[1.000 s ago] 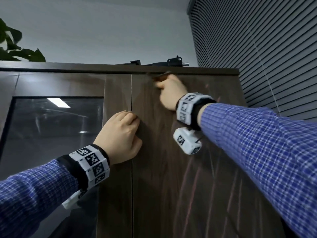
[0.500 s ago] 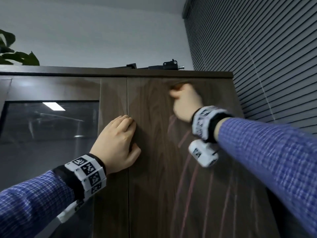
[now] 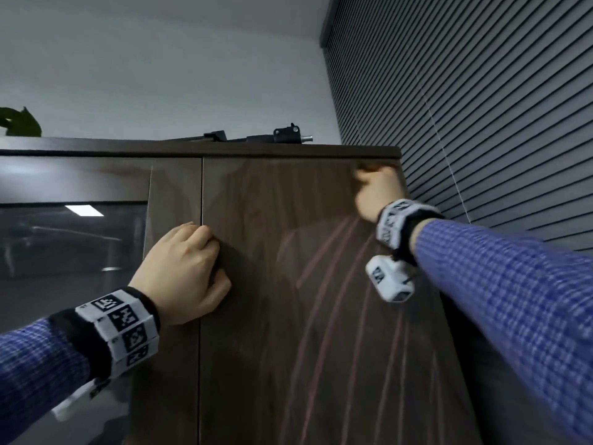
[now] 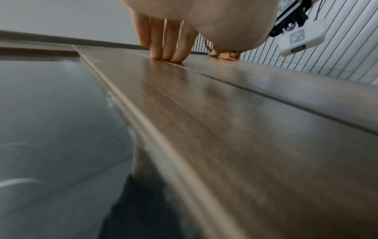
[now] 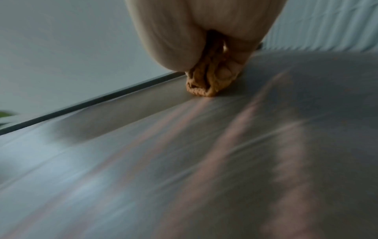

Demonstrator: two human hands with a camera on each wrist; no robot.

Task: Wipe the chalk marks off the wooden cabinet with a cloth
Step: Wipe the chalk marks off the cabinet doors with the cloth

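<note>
The dark wooden cabinet (image 3: pixel 256 348) has several pink chalk lines (image 3: pixel 324 261) running down its right door. My right hand (image 3: pixel 378 191) is at that door's top right corner and grips a bunched tan cloth (image 3: pixel 369 170), pressing it to the wood. In the right wrist view the knitted cloth (image 5: pixel 201 84) bulges out below the curled fingers (image 5: pixel 225 72), with blurred chalk lines (image 5: pixel 235 129) in front. My left hand (image 3: pixel 189 271) rests over the seam between the doors. The left wrist view shows its fingertips (image 4: pixel 163 55) pressing on the wood, holding nothing.
A glass door (image 3: pixel 64 245) fills the cabinet's left side. On top of the cabinet lie a black tool (image 3: pixel 282 136) and a green plant leaf (image 3: pixel 19 123). A wall of grey slatted blinds (image 3: pixel 481 107) stands close on the right.
My right hand has slid the cloth to the right along the top of the door, from near the seam to the top right corner. The left hand stays in place.
</note>
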